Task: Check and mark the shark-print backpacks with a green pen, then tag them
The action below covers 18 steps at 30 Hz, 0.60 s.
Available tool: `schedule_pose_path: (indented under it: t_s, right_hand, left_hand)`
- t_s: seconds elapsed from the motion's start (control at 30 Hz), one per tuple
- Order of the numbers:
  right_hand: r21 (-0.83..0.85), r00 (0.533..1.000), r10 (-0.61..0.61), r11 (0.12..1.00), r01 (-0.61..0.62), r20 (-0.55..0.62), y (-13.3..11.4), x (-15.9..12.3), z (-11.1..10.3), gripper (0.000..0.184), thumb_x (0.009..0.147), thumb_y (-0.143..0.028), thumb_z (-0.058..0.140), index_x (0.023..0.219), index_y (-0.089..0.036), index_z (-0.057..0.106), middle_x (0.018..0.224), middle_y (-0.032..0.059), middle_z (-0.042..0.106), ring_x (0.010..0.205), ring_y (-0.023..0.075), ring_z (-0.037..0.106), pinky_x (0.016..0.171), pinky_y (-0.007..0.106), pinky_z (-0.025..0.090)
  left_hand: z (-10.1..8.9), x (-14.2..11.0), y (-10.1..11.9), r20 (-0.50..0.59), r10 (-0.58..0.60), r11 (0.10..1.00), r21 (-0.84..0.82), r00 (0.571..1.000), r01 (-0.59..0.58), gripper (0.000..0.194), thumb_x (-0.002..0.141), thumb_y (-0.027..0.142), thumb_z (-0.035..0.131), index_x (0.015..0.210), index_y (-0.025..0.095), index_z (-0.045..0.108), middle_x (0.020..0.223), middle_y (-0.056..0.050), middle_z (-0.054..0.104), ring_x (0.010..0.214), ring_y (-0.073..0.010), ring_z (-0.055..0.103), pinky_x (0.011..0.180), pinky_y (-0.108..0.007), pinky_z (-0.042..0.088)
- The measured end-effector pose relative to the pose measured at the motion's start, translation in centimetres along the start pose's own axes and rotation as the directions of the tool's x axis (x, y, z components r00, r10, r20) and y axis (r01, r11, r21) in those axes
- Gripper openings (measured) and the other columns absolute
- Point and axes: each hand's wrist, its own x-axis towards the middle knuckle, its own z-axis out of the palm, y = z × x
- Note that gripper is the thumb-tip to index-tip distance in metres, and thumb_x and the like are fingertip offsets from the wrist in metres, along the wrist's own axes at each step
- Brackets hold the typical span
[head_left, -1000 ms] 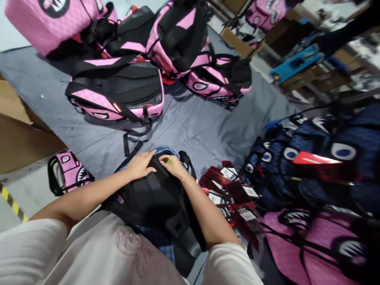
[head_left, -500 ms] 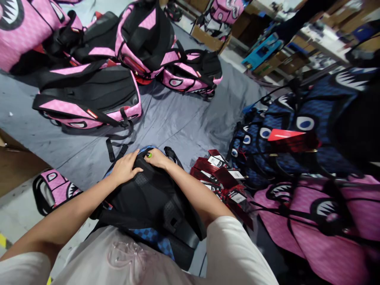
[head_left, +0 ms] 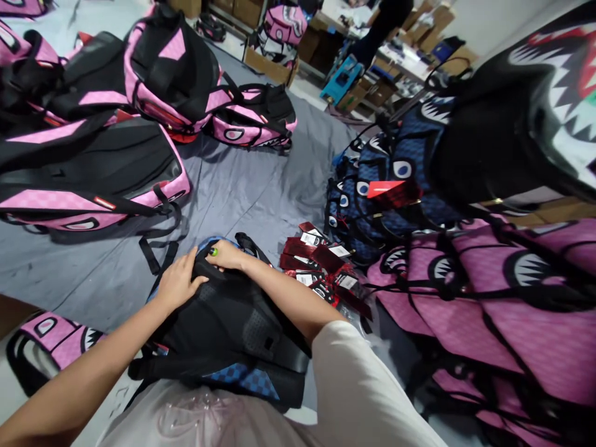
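Note:
A black backpack (head_left: 223, 310) with blue checkered patches lies against my front, its padded back panel facing up. My left hand (head_left: 179, 278) grips its upper left edge, thumb apart on the padding and fingers along the rim. At the top of the pack, my right hand (head_left: 226, 255) is closed, its fingers curled over the edge. A small yellow-green thing (head_left: 213, 251) shows at the right fingers, too small to name. Red hang tags (head_left: 321, 261) with white labels lie in a pile right of the pack.
Pink and black backpacks (head_left: 93, 167) lie at the left on the grey cloth (head_left: 242, 186). Blue backpacks (head_left: 386, 180) and pink ones (head_left: 465, 292) crowd the right side. Behind stand an open carton (head_left: 270, 65) and a blue stool (head_left: 342, 79). Another pink bag (head_left: 60, 341) sits low left.
The view has swung to the right, so most things appear farther left. Both hands keep to the top of the backpack, and a black bag with shark teeth now shows at upper right.

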Motion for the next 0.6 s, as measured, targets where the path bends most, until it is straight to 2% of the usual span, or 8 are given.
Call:
schedule_pose_path:
  t_s: [0.1,0.17,0.23,0.33,0.5,0.6]
  right_hand:
    - [-0.035,0.999,-0.033,0.999,0.032,-0.015,-0.6,-1.5,0.4,0.028,0.091,-0.014,0.058,0.065,-0.019,0.051,0.060,-0.0055,0.058,0.052,0.0084,0.059,0.053,0.018,0.045]
    - [-0.091,0.995,-0.074,0.994,0.068,-0.061,-1.1,-2.7,1.0,0.029,0.092,-0.015,0.058,0.064,-0.020,0.050,0.062,-0.0035,0.059,0.057,0.0103,0.060,0.057,0.021,0.045]
    - [-0.161,0.985,-0.137,0.980,0.119,-0.108,-1.8,-4.2,1.8,0.028,0.092,-0.017,0.059,0.065,-0.020,0.054,0.067,-0.0004,0.063,0.067,0.0135,0.062,0.064,0.024,0.044]
    - [-0.272,0.972,-0.203,0.948,0.166,-0.115,-2.6,-6.3,2.9,0.021,0.093,-0.020,0.059,0.073,-0.020,0.064,0.078,0.0047,0.071,0.077,0.0191,0.065,0.070,0.028,0.043]
    - [-0.433,0.974,-0.187,0.894,0.115,-0.126,-2.8,-6.8,3.4,0.018,0.093,-0.021,0.055,0.091,-0.017,0.073,0.093,0.0124,0.076,0.084,0.0258,0.069,0.070,0.032,0.043]
    - [-0.443,0.971,-0.208,0.886,0.137,-0.116,-2.6,-6.5,2.7,0.020,0.096,-0.020,0.054,0.089,-0.017,0.073,0.088,0.0081,0.075,0.079,0.0213,0.068,0.068,0.029,0.043]
  left_hand:
    - [-0.7,-0.5,0.4,-0.017,0.056,0.998,0.006,0.998,-0.056,0.086,0.093,0.047,0.066,0.158,0.003,0.030,0.135,-0.026,0.062,0.125,-0.0366,0.063,0.104,-0.048,0.055]
    - [-1.2,-1.1,0.8,-0.058,0.104,0.994,0.022,0.993,-0.103,0.094,0.092,0.046,0.068,0.162,0.005,0.020,0.135,-0.026,0.061,0.122,-0.0374,0.063,0.102,-0.049,0.056]
    - [-1.8,-2.0,1.3,-0.108,0.160,0.987,0.026,0.981,-0.158,0.101,0.091,0.041,0.069,0.165,0.011,0.009,0.136,-0.025,0.059,0.121,-0.0374,0.063,0.100,-0.049,0.057]
    - [-2.3,-3.2,1.9,-0.175,0.237,0.971,-0.003,0.956,-0.241,0.103,0.092,0.034,0.067,0.167,0.017,-0.002,0.141,-0.025,0.054,0.124,-0.0377,0.061,0.100,-0.051,0.057]
    - [-2.0,-3.2,2.4,-0.213,0.232,0.969,-0.036,0.949,-0.245,0.107,0.091,0.037,0.067,0.166,0.014,-0.007,0.147,-0.030,0.048,0.132,-0.0436,0.055,0.099,-0.057,0.056]
    - [-2.0,-2.7,2.3,-0.200,0.276,0.958,-0.020,0.940,-0.286,0.104,0.092,0.040,0.067,0.167,0.020,-0.003,0.149,-0.029,0.046,0.131,-0.0435,0.056,0.098,-0.056,0.056]
